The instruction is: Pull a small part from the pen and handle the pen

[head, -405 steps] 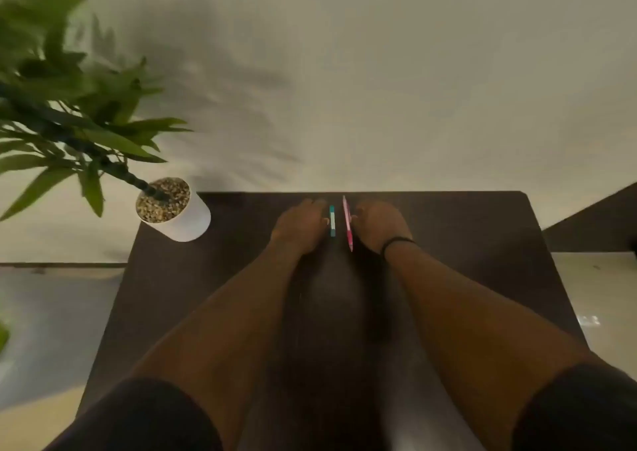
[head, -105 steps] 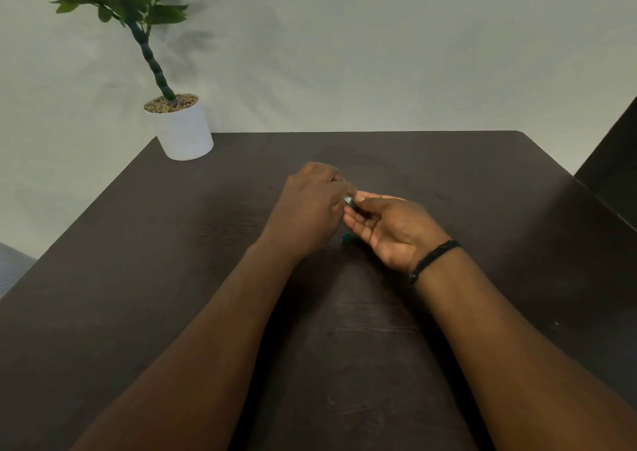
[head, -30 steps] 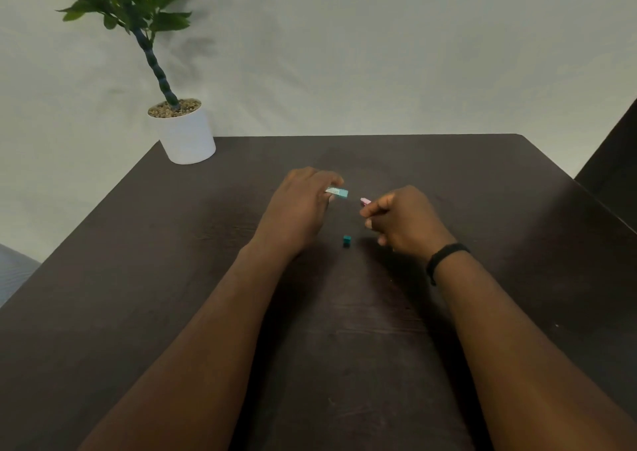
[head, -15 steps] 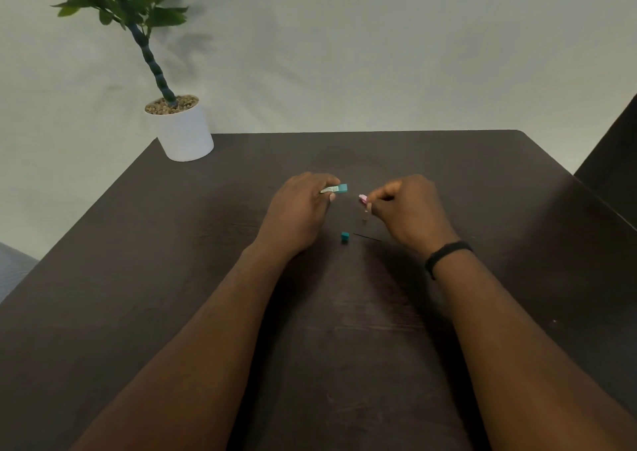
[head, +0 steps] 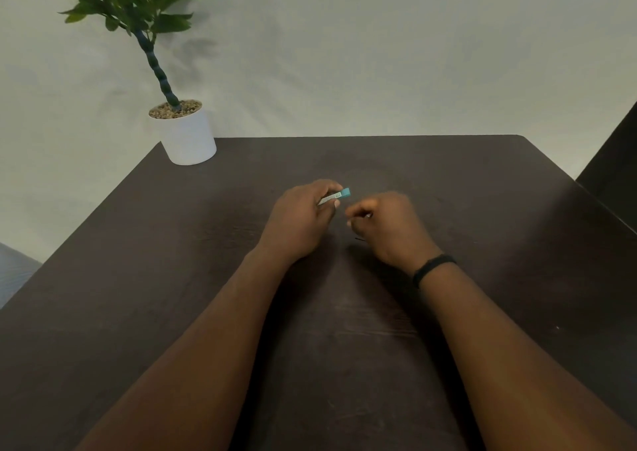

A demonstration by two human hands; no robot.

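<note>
**Two hands close together over a dark table**

Two hands meet near the middle of the dark brown table [head: 482, 188], and we see both forearms running back toward the near edge. The left hand [head: 300, 219] pinches a small white tube with a teal end [head: 336, 196] between its thumb and curled fingers; the teal tip pokes out to the right, past the fingertips, and points toward the other hand. The tube is tilted, its teal end a little farther from us than its white end, and it is held just above the tabletop rather than lying on it.

The right hand [head: 389, 226] sits just beside the left, apart from it by a narrow gap. Its fingers are curled inward, and something thin and pale glints at the fingertips (too small and blurred for us to say what it is), so we cannot tell whether this hand truly has hold of anything. A thin dark sliver lies on the table just under this hand. A black wristband [head: 433, 268] circles the right wrist.

At the far left corner of the table stands a white pot [head: 189, 137] topped with pebbles, and from it rises a green plant [head: 138, 6] with a ringed stem. A pale wall [head: 379, 54] fills the background.
</note>
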